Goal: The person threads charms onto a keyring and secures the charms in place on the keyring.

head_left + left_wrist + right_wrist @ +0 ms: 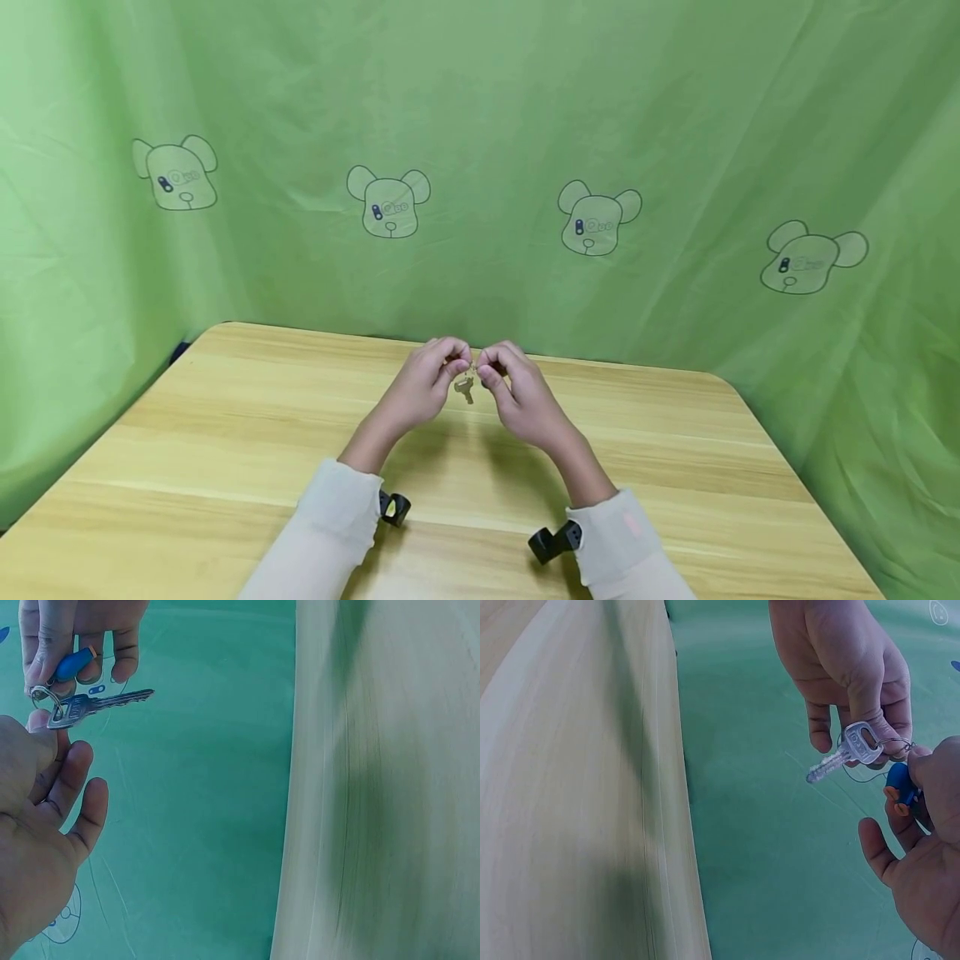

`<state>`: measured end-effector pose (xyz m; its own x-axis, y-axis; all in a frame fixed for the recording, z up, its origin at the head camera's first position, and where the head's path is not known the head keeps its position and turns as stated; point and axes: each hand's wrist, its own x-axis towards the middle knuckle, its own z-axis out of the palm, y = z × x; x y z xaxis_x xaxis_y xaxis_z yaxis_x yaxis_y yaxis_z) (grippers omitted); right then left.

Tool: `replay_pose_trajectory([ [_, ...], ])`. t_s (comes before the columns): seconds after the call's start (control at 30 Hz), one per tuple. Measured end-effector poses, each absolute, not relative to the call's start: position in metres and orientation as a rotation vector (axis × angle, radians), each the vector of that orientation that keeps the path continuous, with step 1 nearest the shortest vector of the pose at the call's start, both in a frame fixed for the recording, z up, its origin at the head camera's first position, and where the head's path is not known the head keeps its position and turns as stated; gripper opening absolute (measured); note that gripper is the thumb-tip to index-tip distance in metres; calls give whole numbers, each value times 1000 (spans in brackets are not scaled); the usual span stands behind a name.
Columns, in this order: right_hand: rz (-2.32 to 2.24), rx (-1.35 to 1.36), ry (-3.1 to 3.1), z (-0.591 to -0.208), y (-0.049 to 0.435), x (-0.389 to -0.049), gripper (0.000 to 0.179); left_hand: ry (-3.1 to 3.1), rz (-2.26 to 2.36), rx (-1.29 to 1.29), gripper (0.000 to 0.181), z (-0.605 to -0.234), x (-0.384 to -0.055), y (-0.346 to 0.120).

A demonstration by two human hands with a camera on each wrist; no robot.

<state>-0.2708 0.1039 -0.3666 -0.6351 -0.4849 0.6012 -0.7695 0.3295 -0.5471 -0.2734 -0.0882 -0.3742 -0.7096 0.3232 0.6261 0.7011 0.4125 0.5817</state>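
Observation:
Both hands are raised close together above the far part of the table. Between them a metal key (465, 389) hangs from a thin split key ring (46, 696), its blade pointing away from the fingertips. My left hand (420, 383) pinches the ring between thumb and fingertip. My right hand (525, 396) pinches a small blue keychain charm (900, 778) with orange ends, close to where it joins the ring. The other fingers of each hand are loosely bent. Fingertips partly hide the ring and the joint with the charm.
A wood-grain table (225, 467) with rounded far corners lies under the hands. Behind and beside it hangs a green curtain (480, 108) printed with bear heads. Black camera mounts (555, 543) sit at both sleeve cuffs.

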Motion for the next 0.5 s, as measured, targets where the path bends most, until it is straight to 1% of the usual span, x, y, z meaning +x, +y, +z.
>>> replay_pose_trajectory([
  [0.5,1217,1117,-2302,-367,102,-271,14,-2271,-1243,-806,6,-372,-272,-90],
])
